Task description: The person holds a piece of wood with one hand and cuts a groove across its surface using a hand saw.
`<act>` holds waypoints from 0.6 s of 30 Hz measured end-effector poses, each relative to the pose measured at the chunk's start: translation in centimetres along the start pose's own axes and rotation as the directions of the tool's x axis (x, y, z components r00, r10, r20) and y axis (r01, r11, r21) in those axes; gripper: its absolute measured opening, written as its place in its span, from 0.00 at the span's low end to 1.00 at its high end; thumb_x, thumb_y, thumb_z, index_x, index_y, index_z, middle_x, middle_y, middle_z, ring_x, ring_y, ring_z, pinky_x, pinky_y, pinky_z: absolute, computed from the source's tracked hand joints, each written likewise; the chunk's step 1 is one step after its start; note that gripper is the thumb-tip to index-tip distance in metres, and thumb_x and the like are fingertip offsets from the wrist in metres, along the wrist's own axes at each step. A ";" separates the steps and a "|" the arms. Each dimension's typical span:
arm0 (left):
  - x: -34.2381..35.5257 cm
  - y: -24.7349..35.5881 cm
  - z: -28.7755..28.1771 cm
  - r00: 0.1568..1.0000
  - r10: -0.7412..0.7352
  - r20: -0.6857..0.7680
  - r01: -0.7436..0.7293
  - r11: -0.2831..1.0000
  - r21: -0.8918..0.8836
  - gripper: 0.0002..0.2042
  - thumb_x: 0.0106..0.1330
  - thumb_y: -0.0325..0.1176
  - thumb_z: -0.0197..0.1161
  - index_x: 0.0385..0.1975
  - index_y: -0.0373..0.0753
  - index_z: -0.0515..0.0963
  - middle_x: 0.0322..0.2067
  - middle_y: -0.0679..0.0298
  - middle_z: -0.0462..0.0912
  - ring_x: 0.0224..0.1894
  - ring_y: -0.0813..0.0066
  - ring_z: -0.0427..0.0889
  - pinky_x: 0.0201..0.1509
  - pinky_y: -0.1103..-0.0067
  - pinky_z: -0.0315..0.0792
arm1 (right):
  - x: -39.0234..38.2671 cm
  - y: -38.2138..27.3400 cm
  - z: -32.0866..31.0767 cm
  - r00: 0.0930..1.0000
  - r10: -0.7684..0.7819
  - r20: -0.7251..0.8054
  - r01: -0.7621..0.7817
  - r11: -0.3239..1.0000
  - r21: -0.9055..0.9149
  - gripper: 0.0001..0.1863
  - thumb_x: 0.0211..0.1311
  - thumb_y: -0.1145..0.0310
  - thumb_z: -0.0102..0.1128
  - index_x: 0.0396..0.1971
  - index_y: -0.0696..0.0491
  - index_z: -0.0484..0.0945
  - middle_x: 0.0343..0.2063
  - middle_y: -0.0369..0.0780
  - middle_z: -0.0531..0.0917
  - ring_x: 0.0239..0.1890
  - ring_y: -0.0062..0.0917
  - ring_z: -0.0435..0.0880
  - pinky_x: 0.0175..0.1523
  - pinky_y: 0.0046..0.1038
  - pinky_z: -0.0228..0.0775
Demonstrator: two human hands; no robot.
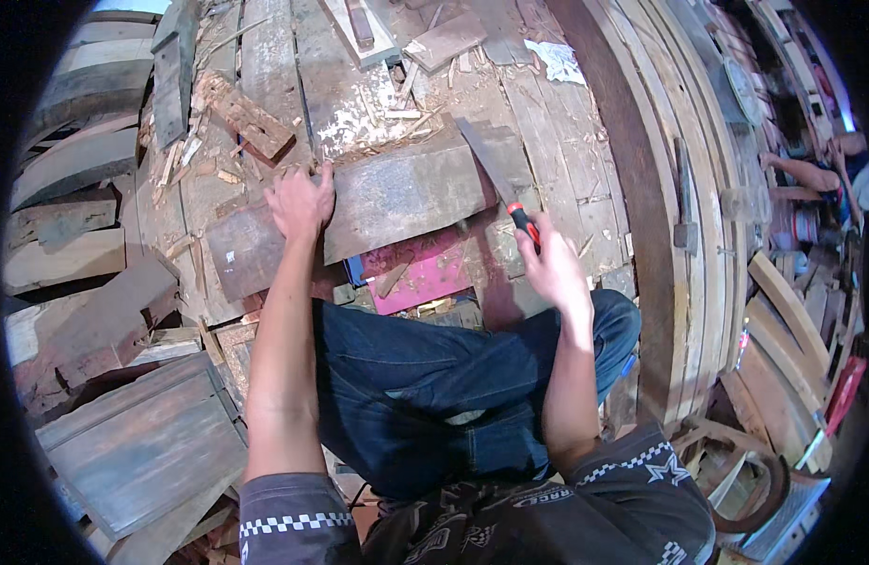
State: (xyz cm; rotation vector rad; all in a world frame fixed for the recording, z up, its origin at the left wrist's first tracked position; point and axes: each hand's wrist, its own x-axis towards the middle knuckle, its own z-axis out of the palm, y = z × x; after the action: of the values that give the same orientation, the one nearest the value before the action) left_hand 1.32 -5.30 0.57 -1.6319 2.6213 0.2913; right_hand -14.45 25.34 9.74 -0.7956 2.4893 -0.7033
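Note:
A worn grey-brown board (382, 198) lies crosswise in front of me, above my bent legs in jeans. My left hand (300, 202) grips it at the upper edge, left of its middle, fingers bent over that edge. In my right hand (554, 264) is the red and black handle of a handsaw (524, 221). The saw blade (479, 155) slants up and left across the board's right part; whether its teeth sit in a cut I cannot tell. Under the board's lower edge show a pink panel (421, 293) and a blue piece (353, 270).
Wood offcuts (251, 118) and chips cover the plank surface beyond. Stacked boards (72, 169) line the left, near a wooden panel (142, 443). Long beams (641, 122) run along the right, with a metal tool (685, 198) on them. Another person's limbs (797, 171) show far right.

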 end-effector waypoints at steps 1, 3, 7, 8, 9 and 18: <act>-0.1 -0.1 0.0 1.000 0.000 -0.010 0.000 1.000 0.000 0.29 0.65 0.58 0.47 0.47 0.39 0.81 0.50 0.54 0.80 0.57 0.56 0.73 0.63 0.60 0.57 | -0.6 -0.1 0.3 0.998 0.041 0.045 -0.036 0.994 -0.105 0.17 0.65 0.60 0.53 0.46 0.58 0.73 0.27 0.57 0.81 0.33 0.53 0.82 0.39 0.49 0.73; -0.1 -0.6 0.3 0.998 0.019 -0.062 -0.018 1.000 0.008 0.28 0.65 0.58 0.47 0.48 0.40 0.81 0.49 0.54 0.81 0.56 0.57 0.73 0.63 0.61 0.57 | -1.3 -1.6 0.4 0.994 0.085 0.064 -0.066 0.964 -0.256 0.16 0.66 0.60 0.50 0.43 0.58 0.72 0.27 0.58 0.81 0.33 0.54 0.82 0.40 0.51 0.73; 0.2 0.2 0.6 0.998 0.033 -0.048 -0.034 0.999 -0.030 0.28 0.65 0.58 0.47 0.47 0.40 0.81 0.49 0.53 0.81 0.57 0.57 0.73 0.63 0.61 0.57 | 1.5 -1.5 1.9 0.999 0.023 0.042 -0.012 0.968 -0.251 0.18 0.68 0.59 0.47 0.44 0.60 0.70 0.26 0.59 0.81 0.33 0.55 0.82 0.40 0.51 0.74; 0.4 0.2 0.8 0.998 0.029 -0.055 -0.031 0.999 -0.026 0.28 0.64 0.58 0.47 0.47 0.40 0.81 0.49 0.54 0.81 0.57 0.57 0.73 0.64 0.61 0.57 | 2.1 -1.8 2.2 0.999 0.029 0.044 -0.017 0.967 -0.252 0.18 0.68 0.59 0.47 0.44 0.60 0.70 0.26 0.59 0.81 0.33 0.55 0.82 0.40 0.51 0.74; 0.5 0.3 0.9 0.998 0.026 -0.064 -0.028 0.999 -0.025 0.28 0.64 0.58 0.47 0.47 0.40 0.81 0.50 0.54 0.81 0.57 0.57 0.73 0.64 0.61 0.57 | 2.8 -2.3 2.4 0.999 0.035 0.034 -0.024 0.958 -0.287 0.18 0.69 0.59 0.47 0.45 0.60 0.70 0.26 0.59 0.81 0.33 0.55 0.82 0.40 0.52 0.74; 0.1 0.1 -0.2 1.000 0.013 -0.001 -0.013 1.000 0.006 0.28 0.65 0.57 0.47 0.51 0.40 0.78 0.50 0.54 0.80 0.59 0.57 0.72 0.65 0.62 0.56 | -0.9 -2.1 1.5 0.997 0.037 0.074 -0.008 0.935 -0.353 0.19 0.67 0.59 0.47 0.49 0.58 0.67 0.27 0.60 0.81 0.32 0.56 0.82 0.39 0.53 0.74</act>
State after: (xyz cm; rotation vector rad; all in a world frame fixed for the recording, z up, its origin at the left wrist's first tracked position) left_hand 1.22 -5.38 0.72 -1.6148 2.6315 0.2829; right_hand -12.18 23.95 10.01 -0.8970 2.5809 -0.2085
